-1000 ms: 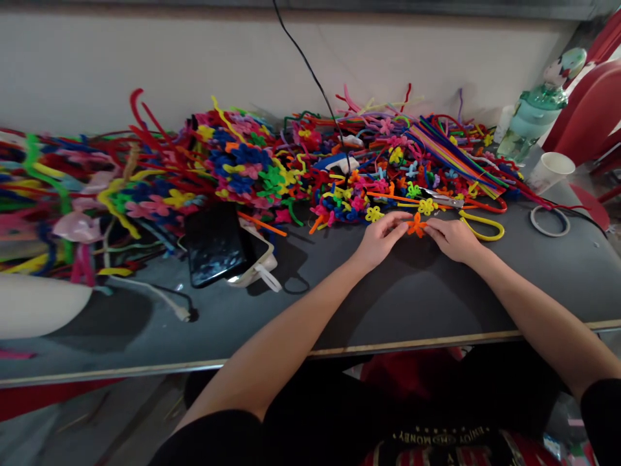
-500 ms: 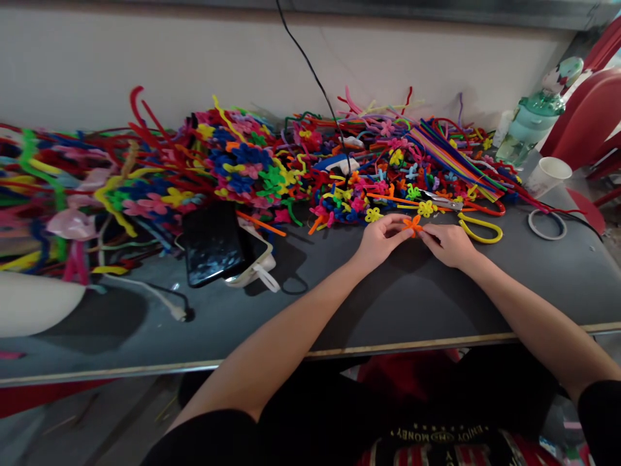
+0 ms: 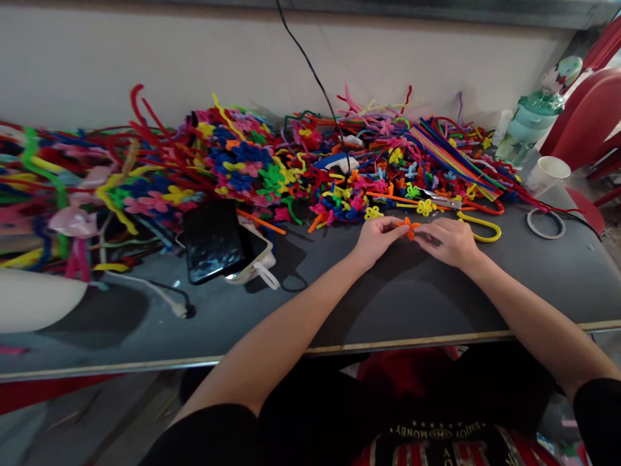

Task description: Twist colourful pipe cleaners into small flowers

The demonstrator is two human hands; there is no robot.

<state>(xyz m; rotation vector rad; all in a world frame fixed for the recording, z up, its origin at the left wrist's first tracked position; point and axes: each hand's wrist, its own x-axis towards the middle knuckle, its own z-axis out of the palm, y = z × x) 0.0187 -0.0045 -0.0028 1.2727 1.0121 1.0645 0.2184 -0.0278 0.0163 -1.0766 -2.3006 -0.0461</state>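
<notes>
An orange pipe-cleaner flower [image 3: 410,228] is held just above the grey table between my two hands. My left hand [image 3: 377,241] pinches it from the left with thumb and fingertips. From the right, my right hand [image 3: 449,241] grips its edge, the fingers curled and the thumb underneath. Just beyond my fingers lie a yellow pipe-cleaner flower [image 3: 425,207] and another yellow flower [image 3: 373,213]. A pair of scissors [image 3: 444,200] rests behind them, partly covered. A bent yellow pipe cleaner [image 3: 488,238] lies beside my right hand.
Heaps of colourful pipe cleaners and flowers [image 3: 247,162] line the wall. A black phone [image 3: 213,243] lies to the left, near a white cable [image 3: 160,294]. At right stand a paper cup [image 3: 548,175], a green bottle [image 3: 528,126] and a grey ring [image 3: 546,224].
The orange flower has shifted slightly left and turned between my fingers. My right hand's fingers have moved a little over it.
</notes>
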